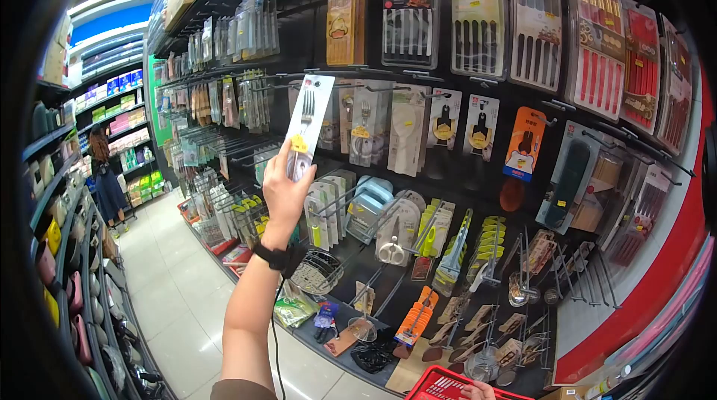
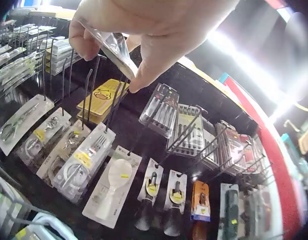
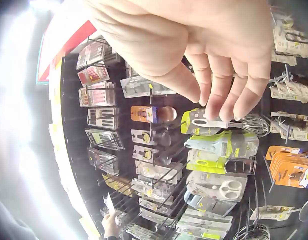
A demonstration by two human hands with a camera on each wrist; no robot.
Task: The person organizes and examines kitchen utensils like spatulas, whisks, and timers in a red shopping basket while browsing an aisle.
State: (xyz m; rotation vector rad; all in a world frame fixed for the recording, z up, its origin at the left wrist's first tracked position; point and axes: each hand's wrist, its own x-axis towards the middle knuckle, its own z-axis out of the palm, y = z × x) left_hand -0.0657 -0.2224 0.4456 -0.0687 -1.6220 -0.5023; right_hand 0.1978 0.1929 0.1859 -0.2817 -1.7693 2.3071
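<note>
My left hand [image 1: 287, 194] holds up a packaged fork [image 1: 306, 120], pinching the lower end of its clear and white card between thumb and fingers. From the left wrist view, the same hand [image 2: 154, 30] grips the edge of the package [image 2: 114, 50] above the hanging goods. Low in the head view, my right hand [image 1: 478, 391] is beside a red basket [image 1: 441, 381]. Its fingers bend loosely with nothing seen between them, and the right wrist view shows this hand [image 3: 194, 55] in front of the racks.
Black wall racks carry packaged cutlery [image 1: 411, 19], a packaged white spoon [image 1: 407, 127], orange-carded tools [image 1: 418, 318] and scissors [image 1: 396, 232]. Metal hooks stick out toward me. At the left are a tiled aisle [image 1: 179, 288], a shelf of pans and a person [image 1: 108, 176] farther back.
</note>
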